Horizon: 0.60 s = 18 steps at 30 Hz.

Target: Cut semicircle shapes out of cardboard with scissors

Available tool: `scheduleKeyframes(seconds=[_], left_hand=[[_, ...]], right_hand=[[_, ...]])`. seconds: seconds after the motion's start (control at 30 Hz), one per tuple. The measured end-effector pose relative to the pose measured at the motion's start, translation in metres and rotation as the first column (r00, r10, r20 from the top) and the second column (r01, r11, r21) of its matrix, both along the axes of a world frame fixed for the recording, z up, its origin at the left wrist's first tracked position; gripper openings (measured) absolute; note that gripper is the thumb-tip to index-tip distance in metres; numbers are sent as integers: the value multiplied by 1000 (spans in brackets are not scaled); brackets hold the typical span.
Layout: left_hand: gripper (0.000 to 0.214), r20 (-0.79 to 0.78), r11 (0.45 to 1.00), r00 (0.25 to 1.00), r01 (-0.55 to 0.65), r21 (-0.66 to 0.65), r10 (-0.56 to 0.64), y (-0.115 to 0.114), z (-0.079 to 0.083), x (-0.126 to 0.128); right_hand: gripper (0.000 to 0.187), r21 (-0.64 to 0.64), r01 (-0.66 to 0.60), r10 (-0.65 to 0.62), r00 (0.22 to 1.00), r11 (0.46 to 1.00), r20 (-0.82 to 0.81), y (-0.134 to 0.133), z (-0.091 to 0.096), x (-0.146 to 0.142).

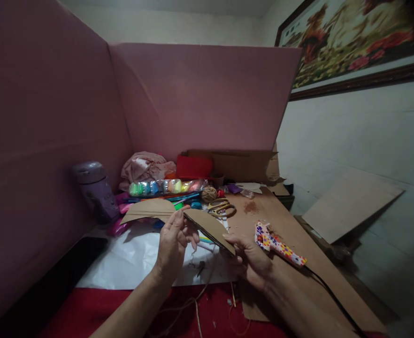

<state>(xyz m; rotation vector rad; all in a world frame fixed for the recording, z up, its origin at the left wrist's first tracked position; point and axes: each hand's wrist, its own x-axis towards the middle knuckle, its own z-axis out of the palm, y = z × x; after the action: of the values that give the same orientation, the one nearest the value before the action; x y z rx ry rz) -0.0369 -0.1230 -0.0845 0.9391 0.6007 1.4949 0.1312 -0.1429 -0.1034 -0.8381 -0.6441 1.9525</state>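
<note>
Left hand (176,233) and right hand (252,258) with a grip on a tan, half-round, dark-edged cardboard piece (210,224).

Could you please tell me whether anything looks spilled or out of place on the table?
Yes: reddish-brown crumbs lie scattered on the brown board, right of the scissors. Their loose scatter suggests a spill; I cannot tell the material.

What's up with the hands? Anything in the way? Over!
Left hand, right hand: holding curved cardboard piece, one at each end. No obvious obstruction; scissors and flowered glue gun beyond.
</note>
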Motion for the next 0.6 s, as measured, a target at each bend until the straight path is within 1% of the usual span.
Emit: scheduleKeyframes(seconds=[0.13, 0.23, 0.33, 0.43, 0.53, 0.6], left_hand=[[25, 18, 1000, 1000, -1, 17, 1, -1, 1, 0], [21, 22, 1000, 1000, 7, 25, -8, -2, 1, 0], [20, 12, 999, 1000, 19, 34, -19, -4, 2, 0], [21, -6, 999, 1000, 4, 52, -4, -5, 3, 1], [25, -55, 997, 998, -32, 75, 36, -5, 2, 2], [29, -89, 994, 994, -54, 92, 63, -5, 1, 3]], right_hand=[[19, -27, -121, 117, 986, 992, -123, 4, -3, 5], [24, -22, -194, 188, 968, 981, -166, 5, -2, 8], [29, -26, -228, 219, 956, 973, -195, 5, -1, 10], [31, -12, -261, 252, 941, 965, -226, 5, 0, 10], [29, -15, -271, 262, 943, 963, -203, 5, -1, 10], [25, -20, -245, 239, 959, 969, -153, 4, -2, 9]])
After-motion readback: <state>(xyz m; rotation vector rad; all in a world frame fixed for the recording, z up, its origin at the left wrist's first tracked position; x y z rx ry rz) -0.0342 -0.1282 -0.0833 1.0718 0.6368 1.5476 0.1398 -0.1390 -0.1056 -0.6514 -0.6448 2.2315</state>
